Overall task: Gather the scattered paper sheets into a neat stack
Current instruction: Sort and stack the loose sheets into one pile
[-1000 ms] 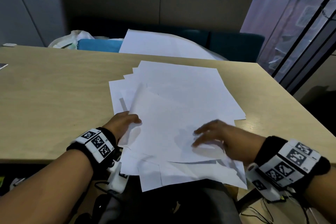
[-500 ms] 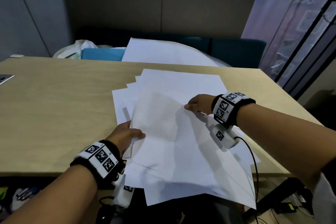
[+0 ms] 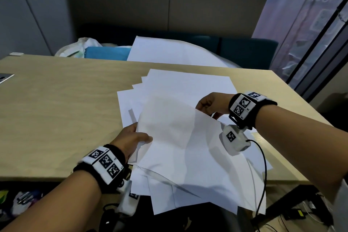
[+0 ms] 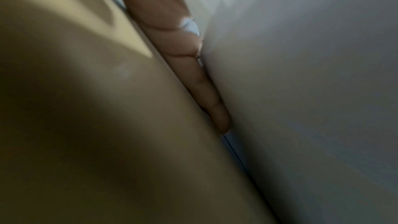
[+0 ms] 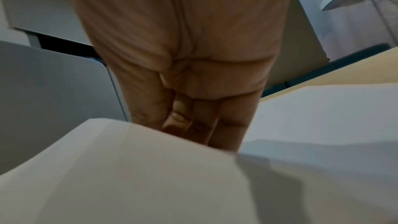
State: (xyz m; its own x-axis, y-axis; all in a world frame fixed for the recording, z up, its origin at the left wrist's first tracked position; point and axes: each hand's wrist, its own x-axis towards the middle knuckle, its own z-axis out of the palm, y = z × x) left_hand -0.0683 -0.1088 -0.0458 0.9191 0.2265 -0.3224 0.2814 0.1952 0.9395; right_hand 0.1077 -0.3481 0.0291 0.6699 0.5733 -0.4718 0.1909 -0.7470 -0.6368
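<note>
Several white paper sheets (image 3: 184, 88) lie fanned out on the wooden table (image 3: 56, 115), some hanging over its near edge. A top bundle of sheets (image 3: 175, 137) is lifted and bowed between both hands. My left hand (image 3: 131, 137) holds its left edge, thumb on top and fingers underneath. My right hand (image 3: 211, 103) pinches the bundle's far right corner with curled fingers. The left wrist view shows a finger (image 4: 193, 67) pressed along the paper (image 4: 301, 91). In the right wrist view my curled fingers (image 5: 193, 108) meet the raised sheets (image 5: 129, 168).
A larger white sheet (image 3: 169, 52), a blue item (image 3: 105, 52) and a white plastic bag (image 3: 75, 49) lie on the dark bench behind the table. A flat grey device (image 3: 4, 77) sits at the table's left edge. Cables (image 3: 262, 184) hang from my right wrist.
My right hand moved from the sheets' near right side up to the far right corner and took hold of it. The top bundle has risen off the pile. My left hand kept its hold.
</note>
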